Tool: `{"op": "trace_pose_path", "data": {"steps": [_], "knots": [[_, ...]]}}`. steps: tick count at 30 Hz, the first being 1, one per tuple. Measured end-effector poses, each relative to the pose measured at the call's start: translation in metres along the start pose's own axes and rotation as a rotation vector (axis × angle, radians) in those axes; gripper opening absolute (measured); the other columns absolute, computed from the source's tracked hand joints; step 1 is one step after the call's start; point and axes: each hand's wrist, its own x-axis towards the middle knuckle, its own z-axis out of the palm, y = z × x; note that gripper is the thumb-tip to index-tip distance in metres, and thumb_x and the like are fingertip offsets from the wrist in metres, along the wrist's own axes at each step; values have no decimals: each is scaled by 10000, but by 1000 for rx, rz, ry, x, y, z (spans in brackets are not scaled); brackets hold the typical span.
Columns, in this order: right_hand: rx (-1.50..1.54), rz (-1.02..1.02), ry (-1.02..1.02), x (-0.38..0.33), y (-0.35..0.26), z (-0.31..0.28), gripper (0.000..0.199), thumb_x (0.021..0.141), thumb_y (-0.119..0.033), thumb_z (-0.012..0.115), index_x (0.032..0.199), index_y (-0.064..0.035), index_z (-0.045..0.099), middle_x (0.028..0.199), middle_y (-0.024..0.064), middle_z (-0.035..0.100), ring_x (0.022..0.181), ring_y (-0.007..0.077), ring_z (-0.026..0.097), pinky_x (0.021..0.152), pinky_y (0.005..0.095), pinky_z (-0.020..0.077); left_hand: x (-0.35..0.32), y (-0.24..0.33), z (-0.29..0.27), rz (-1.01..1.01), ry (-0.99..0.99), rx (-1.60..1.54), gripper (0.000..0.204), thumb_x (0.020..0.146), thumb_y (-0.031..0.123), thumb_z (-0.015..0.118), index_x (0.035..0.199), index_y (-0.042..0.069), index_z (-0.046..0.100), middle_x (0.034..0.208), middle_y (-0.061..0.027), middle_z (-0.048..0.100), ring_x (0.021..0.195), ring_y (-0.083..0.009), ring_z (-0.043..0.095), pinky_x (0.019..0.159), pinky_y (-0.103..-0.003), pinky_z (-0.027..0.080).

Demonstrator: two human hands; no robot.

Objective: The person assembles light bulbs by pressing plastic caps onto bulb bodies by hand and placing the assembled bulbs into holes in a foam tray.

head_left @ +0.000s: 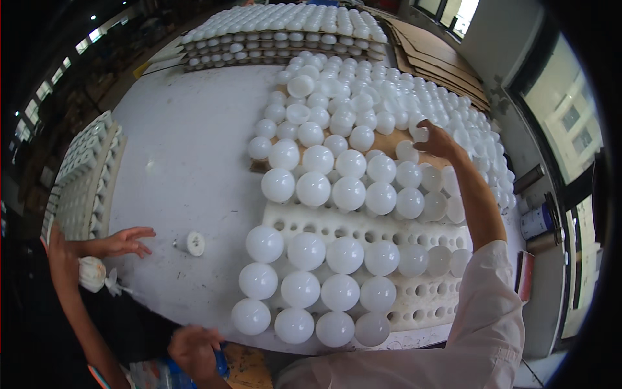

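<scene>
My right hand (438, 141) reaches far over the table. Its thumb and fingers curve around a white bulb cover (420, 134) among many like it. More glossy white bulb covers (348, 193) sit in rows on pale foam trays with round holes (421, 312), right in front of me. My left hand (194, 349) is low at the table's near edge, smeared by motion, its fingers partly curled. Beside it is a blue see-through item (220, 363), mostly hidden. On the table to the left lies a small white bulb base (194, 244).
A co-worker's hand (129, 242) stretches over the table at left, near a stack of trays with white parts (84, 152). Layered trays of bulb covers (285, 32) stand at the far end. Cardboard sheets (434, 52) lie at back right, beside the windowed wall.
</scene>
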Motion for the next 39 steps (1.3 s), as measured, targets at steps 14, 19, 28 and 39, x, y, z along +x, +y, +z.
{"op": "trace_pose_path", "data": {"steps": [14, 19, 28, 39], "knots": [[1242, -150, 253, -280, -48, -63, 788, 687, -8, 752, 1364, -88, 359, 1265, 110, 501, 1194, 280, 530, 967, 476, 500, 188, -161, 1, -53, -387, 1235, 642, 701, 43, 753, 1270, 2, 460, 1302, -235, 524, 1204, -405, 500, 1004, -393, 430], [1056, -77, 258, -366, -62, -53, 865, 655, -165, 857, 1362, -67, 369, 1200, 122, 551, 1119, 246, 582, 872, 371, 556, 184, -155, -5, -157, -124, 1086, 479, 736, 97, 755, 1152, -8, 542, 1081, -183, 641, 1007, -314, 629, 825, -385, 502], [1251, -344, -59, -394, -92, 24, 872, 636, -139, 868, 1347, -112, 363, 1252, 137, 526, 1075, 235, 594, 932, 385, 484, -3, 10, 8, -183, -443, -13, 690, 703, 219, 791, 1205, -140, 482, 1238, -247, 575, 831, -192, 660, 660, -298, 531], [757, -488, -368, -409, -131, 49, 819, 595, -243, 878, 1285, -82, 467, 1209, 118, 563, 1088, 306, 576, 909, 403, 481, -73, -4, 159, -544, -1141, 43, 523, 662, 227, 831, 1093, 6, 634, 987, -125, 693, 889, -173, 663, 815, -324, 514]]}}
